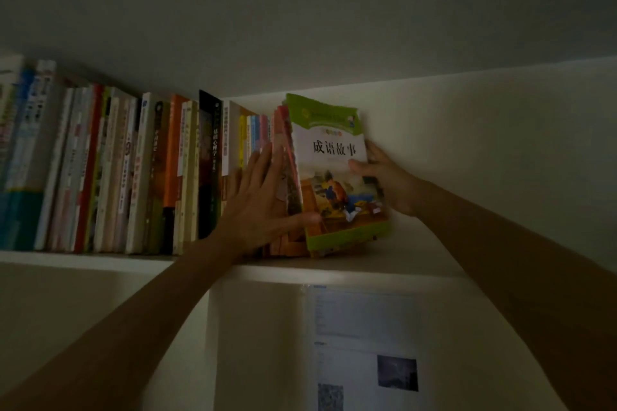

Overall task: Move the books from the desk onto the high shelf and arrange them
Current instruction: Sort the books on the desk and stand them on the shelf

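The green-covered book [337,177] stands on the high shelf [384,269] as the outermost of a small bundle of thin books [287,183]. Its long axis runs nearly upright, with the top edge tipped toward 11 o'clock, so the bundle leans onto the row of upright books [133,170] at 9 o'clock.

The right hand [384,177] lies at 3 o'clock of the cover. Its thumb is curled over the front face and its fingers reach behind the far edge: it grips the green-covered book. The left hand [263,197] lies at 9 o'clock, flat, fingers straight and spread, pressing against the spines of the bundle with the thumb pointing under the cover's lower corner. It holds nothing.

Both hands touch the bundle. The right hand is the one that controls the tilt. Judgement: the next move is to swing the top edge from 11 toward 12 o'clock while the left hand braces the spines.

The shelf is a white board, bare toward 3 o'clock up to the side wall. The room is dim. A printed sheet [364,344] is fixed to the wall at 6 o'clock, below the shelf.
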